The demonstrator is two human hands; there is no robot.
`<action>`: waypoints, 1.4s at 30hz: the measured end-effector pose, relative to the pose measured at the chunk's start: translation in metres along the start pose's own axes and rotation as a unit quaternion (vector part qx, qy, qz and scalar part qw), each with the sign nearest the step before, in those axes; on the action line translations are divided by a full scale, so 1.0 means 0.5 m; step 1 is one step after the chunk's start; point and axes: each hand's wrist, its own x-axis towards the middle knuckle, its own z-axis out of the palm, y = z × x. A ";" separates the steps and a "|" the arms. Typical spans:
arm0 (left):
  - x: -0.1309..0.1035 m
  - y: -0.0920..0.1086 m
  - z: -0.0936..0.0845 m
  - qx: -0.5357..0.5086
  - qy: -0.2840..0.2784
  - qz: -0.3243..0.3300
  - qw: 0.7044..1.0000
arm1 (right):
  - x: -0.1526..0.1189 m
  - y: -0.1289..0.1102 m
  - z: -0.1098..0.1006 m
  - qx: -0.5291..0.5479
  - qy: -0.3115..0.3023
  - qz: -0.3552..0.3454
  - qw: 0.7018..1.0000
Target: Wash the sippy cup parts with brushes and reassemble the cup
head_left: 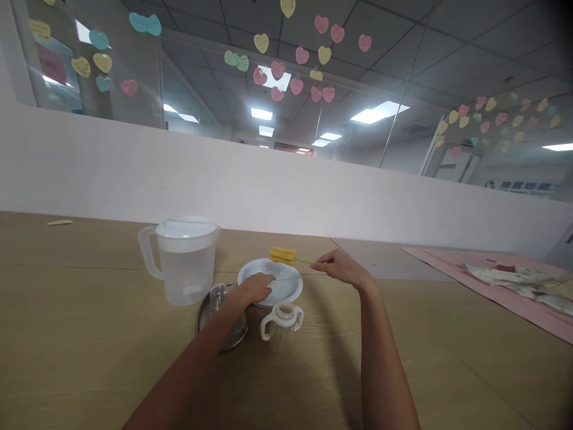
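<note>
My right hand (338,266) pinches the thin green handle of a bottle brush (283,255), whose yellow sponge head is over the far rim of a white bowl (292,294). My left hand (257,288) reaches over the bowl's left side with its fingers closed; what they hold is too small to make out. From those fingers a faint thin line runs right across the bowl. Nearer to me stands a clear baby bottle (282,325) with white handles and an open top. Under my left forearm lies a round metal tray (237,339) bearing a clear dome-shaped cap (219,295).
A lidded translucent pitcher (187,269) holding clear liquid stands left of the bowl. On the right, a pink cloth (441,269) carries crumpled material (514,279). A low white wall (268,197) with glass above bounds the table's back.
</note>
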 end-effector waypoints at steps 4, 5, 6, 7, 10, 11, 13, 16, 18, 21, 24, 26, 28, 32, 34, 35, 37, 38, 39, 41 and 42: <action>0.000 -0.016 0.016 0.003 0.038 0.000 0.999 | -0.003 -0.001 -0.002 0.002 0.000 0.007 1.000; -0.002 -0.017 0.016 0.002 0.045 -0.001 0.999 | -0.003 0.000 -0.002 0.001 -0.001 0.008 1.000; -0.003 -0.017 0.016 0.001 0.052 -0.002 0.999 | -0.004 0.002 -0.002 0.000 -0.003 0.008 1.000; -0.004 -0.016 0.016 -0.001 0.057 -0.003 0.998 | -0.003 0.003 -0.002 -0.001 -0.003 0.009 1.000; -0.005 -0.013 0.016 -0.013 0.068 -0.005 0.998 | 0.000 0.009 -0.001 0.000 -0.007 0.008 1.000; -0.004 -0.013 0.015 -0.019 0.072 -0.006 0.997 | 0.001 0.011 0.000 0.000 -0.008 0.007 1.000; -0.001 -0.015 0.008 -0.036 0.083 -0.008 0.996 | 0.002 0.014 0.000 0.001 -0.010 0.004 1.000; 0.005 -0.016 -0.016 -0.073 0.113 -0.008 0.991 | -0.001 0.016 -0.004 0.005 -0.013 0.005 1.000; 0.007 -0.012 -0.042 -0.101 0.135 -0.006 0.986 | -0.007 0.016 -0.010 0.018 -0.021 -0.003 1.000; 0.000 0.005 -0.089 -0.236 0.167 -0.011 0.957 | -0.013 0.017 -0.019 0.045 -0.032 -0.022 0.998; -0.020 0.030 -0.135 -0.403 0.175 -0.018 0.898 | -0.011 0.022 -0.018 0.039 -0.014 -0.005 0.999; -0.033 0.045 -0.156 -0.438 0.186 -0.015 0.879 | -0.009 0.023 -0.015 0.024 -0.013 0.004 1.000; -0.040 0.053 -0.166 -0.426 0.204 -0.014 0.881 | -0.010 0.018 -0.012 0.032 -0.035 -0.012 0.999; -0.036 0.051 -0.161 -0.350 0.255 -0.019 0.901 | -0.019 -0.003 -0.012 0.068 -0.048 -0.052 0.995; -0.032 0.046 -0.156 -0.317 0.280 -0.008 0.906 | -0.020 -0.011 -0.012 0.072 -0.035 -0.049 0.996; -0.031 0.044 -0.155 -0.302 0.291 -0.002 0.908 | -0.020 -0.012 -0.012 0.074 -0.032 -0.045 0.996; -0.031 0.042 -0.157 -0.272 0.308 0.005 0.912 | -0.017 -0.012 -0.011 0.079 -0.033 -0.036 0.996; -0.033 0.043 -0.159 -0.258 0.316 0.006 0.913 | -0.016 -0.011 -0.010 0.083 -0.035 -0.030 0.996; -0.035 0.044 -0.162 -0.245 0.323 0.006 0.914 | -0.014 -0.010 -0.010 0.087 -0.036 -0.025 0.995; -0.041 0.050 -0.168 -0.221 0.336 0.007 0.916 | -0.012 -0.009 -0.010 0.098 -0.038 -0.017 0.994; -0.044 0.053 -0.171 -0.209 0.340 0.007 0.917 | -0.012 -0.010 -0.009 0.105 -0.040 -0.015 0.994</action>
